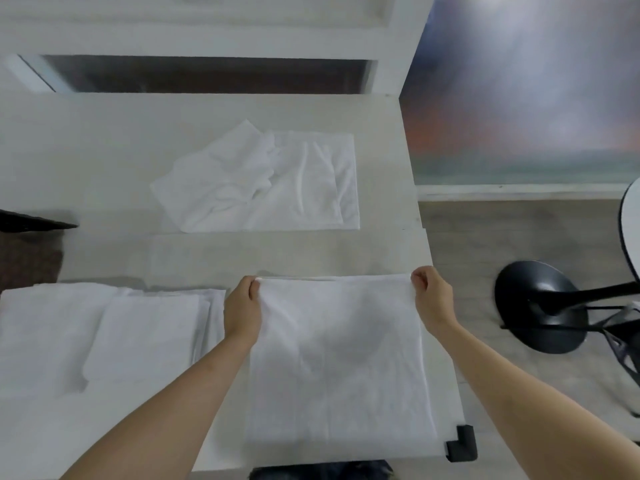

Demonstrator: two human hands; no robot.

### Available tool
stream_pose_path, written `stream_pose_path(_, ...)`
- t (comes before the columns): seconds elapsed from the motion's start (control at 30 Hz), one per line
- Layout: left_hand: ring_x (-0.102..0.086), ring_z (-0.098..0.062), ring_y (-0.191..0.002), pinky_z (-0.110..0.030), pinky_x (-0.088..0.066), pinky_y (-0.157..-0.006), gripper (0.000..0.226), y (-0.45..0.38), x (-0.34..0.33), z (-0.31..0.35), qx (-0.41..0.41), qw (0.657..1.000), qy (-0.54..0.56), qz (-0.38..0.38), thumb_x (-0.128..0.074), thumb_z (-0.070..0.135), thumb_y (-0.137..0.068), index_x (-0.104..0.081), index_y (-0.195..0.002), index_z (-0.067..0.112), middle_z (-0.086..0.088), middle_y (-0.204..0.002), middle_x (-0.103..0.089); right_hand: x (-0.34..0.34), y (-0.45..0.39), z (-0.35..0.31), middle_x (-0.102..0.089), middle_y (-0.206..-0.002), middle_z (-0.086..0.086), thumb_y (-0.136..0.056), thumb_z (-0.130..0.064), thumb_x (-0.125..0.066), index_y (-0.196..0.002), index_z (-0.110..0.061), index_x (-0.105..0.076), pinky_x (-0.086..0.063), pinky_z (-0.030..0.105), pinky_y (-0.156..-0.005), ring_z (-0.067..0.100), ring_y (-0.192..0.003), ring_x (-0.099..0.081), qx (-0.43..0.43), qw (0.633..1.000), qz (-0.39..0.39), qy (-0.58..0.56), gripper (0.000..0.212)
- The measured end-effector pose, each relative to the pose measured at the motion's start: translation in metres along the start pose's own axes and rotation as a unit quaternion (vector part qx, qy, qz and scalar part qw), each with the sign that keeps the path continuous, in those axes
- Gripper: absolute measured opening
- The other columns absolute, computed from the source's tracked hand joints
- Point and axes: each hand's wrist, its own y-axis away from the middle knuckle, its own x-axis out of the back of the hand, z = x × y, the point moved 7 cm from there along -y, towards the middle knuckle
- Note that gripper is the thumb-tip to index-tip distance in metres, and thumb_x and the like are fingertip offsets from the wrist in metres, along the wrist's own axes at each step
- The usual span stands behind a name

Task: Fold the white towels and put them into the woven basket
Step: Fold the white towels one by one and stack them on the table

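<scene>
1. I see my left hand pinching the far left corner of a white square cloth towel, thumb and fingers curled tight on the edge.
2. My right hand pinches the far right corner of the same towel, fingers curled over the hem.
3. That towel lies spread flat on the pale grey surface, close to me, its far edge drawn straight between both hands and its near edge reaching the front of the surface.
4. The towel's right side runs along the right edge of the surface, just beside a black corner guard at the near right corner.
5. To my left sits a stack of flat white towels, its right edge just beside my left wrist.
6. Farther back, in the middle of the surface, lies a rumpled pile of loose white towels, well apart from the one I hold.
7. At the left edge a dark brown shape shows; I cannot tell whether it is the woven basket.
8. Off to the right, on the wooden floor, stands a round black stand base.
</scene>
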Motion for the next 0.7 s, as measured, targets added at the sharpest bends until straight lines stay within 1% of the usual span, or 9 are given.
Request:
stream_pose_path(0.07,-0.055,-0.01,-0.073,-0.023,-0.038,-0.06,0.025,-0.003,-0.004,0.0,-0.004,1.0,0.006,0.0,-0.04,0.028,-0.11,-0.057,-0.094,0.021,0.005,-0.078,-0.06,-0.002,-0.004,-0.005,-0.064,-0.085,0.004,-0.105,-0.011,-0.048,-0.093,-0.015,-0.06,-0.043,0.033,-0.063,0.017,-0.071,-0.051,0.011,1.0,0.005,0.005,0.018)
stream_pose_path(0.13,-0.053,-0.009,-0.073,-0.027,-0.037,-0.061,0.024,-0.004,-0.01,-0.002,-0.006,1.0,-0.001,-0.011,-0.039,0.027,-0.11,-0.057,-0.097,0.018,0.004,-0.08,-0.06,-0.003,-0.006,-0.007,-0.063,-0.085,0.002,-0.104,-0.009,-0.048,-0.093,-0.015,-0.06,-0.043,0.033,-0.064,0.017,-0.072,-0.051,0.02,1.0,0.013,0.008,0.018)
stream_pose_path(0.2,-0.054,-0.015,-0.075,-0.032,-0.037,-0.066,0.025,-0.005,-0.015,-0.008,0.003,1.0,-0.008,-0.018,-0.037,0.028,-0.111,-0.057,-0.103,0.016,0.001,-0.085,-0.06,-0.006,-0.007,-0.004,-0.063,-0.084,0.001,-0.104,-0.01,-0.048,-0.093,-0.017,-0.059,-0.043,0.034,-0.064,0.017,-0.072,-0.051,0.023,0.999,0.015,0.019,0.018)
stream_pose_path(0.27,-0.056,-0.022,-0.08,-0.033,-0.036,-0.068,0.027,-0.008,-0.016,-0.015,0.02,1.0,-0.01,-0.013,-0.035,0.029,-0.111,-0.057,-0.106,0.014,-0.002,-0.087,-0.06,-0.009,-0.009,-0.001,-0.062,-0.084,0.0,-0.105,-0.011,-0.047,-0.095,-0.019,-0.058,-0.044,0.035,-0.064,0.017,-0.072,-0.052,0.024,0.999,0.01,0.033,0.017)
stream_pose_path(0.4,-0.058,-0.023,-0.075,-0.037,-0.038,-0.063,0.027,-0.006,-0.005,-0.015,0.013,0.999,0.001,0.03,-0.031,0.035,-0.111,-0.052,-0.103,0.021,-0.001,-0.082,-0.06,0.003,-0.012,0.001,-0.063,-0.09,-0.003,-0.107,-0.017,-0.045,-0.098,-0.021,-0.057,-0.048,0.038,-0.069,0.02,-0.079,-0.056,0.036,0.998,0.038,0.023,0.016)
stream_pose_path(0.47,-0.059,-0.023,-0.073,-0.039,-0.043,-0.063,0.027,-0.005,-0.002,-0.012,-0.006,0.998,0.013,0.06,-0.031,0.038,-0.111,-0.053,-0.106,0.023,-0.003,-0.081,-0.062,0.012,-0.014,-0.002,-0.062,-0.093,-0.005,-0.108,-0.019,-0.045,-0.102,-0.021,-0.057,-0.048,0.034,-0.071,0.019,-0.081,-0.057,0.057,0.996,0.065,0.013,0.014)
stream_pose_path(0.53,-0.059,-0.025,-0.072,-0.038,-0.043,-0.061,0.027,-0.01,-0.005,-0.013,-0.004,0.998,0.007,0.063,-0.03,0.039,-0.111,-0.052,-0.106,0.023,-0.004,-0.08,-0.062,0.009,-0.02,-0.004,-0.062,-0.093,-0.004,-0.109,-0.019,-0.045,-0.105,-0.021,-0.056,-0.047,0.034,-0.07,0.018,-0.081,-0.056,0.066,0.995,0.069,0.017,0.012)
stream_pose_path(0.63,-0.058,-0.029,-0.076,-0.036,-0.036,-0.058,0.027,-0.025,-0.016,-0.021,0.032,0.998,-0.022,0.041,-0.028,0.038,-0.111,-0.048,-0.101,0.024,-0.007,-0.083,-0.061,-0.011,-0.032,-0.001,-0.061,-0.088,-0.001,-0.108,-0.018,-0.046,-0.107,-0.02,-0.056,-0.046,0.035,-0.066,0.02,-0.077,-0.055,0.035,0.998,0.044,0.016,0.01)
stream_pose_path(0.7,-0.057,-0.03,-0.077,-0.037,-0.038,-0.061,0.029,-0.032,-0.021,-0.022,0.042,0.998,-0.034,0.022,-0.028,0.037,-0.111,-0.05,-0.103,0.021,-0.007,-0.082,-0.06,-0.02,-0.037,0.001,-0.062,-0.09,-0.003,-0.108,-0.022,-0.046,-0.112,-0.022,-0.055,-0.045,0.033,-0.062,0.02,-0.075,-0.056,0.004,1.0,0.03,-0.001,0.01)
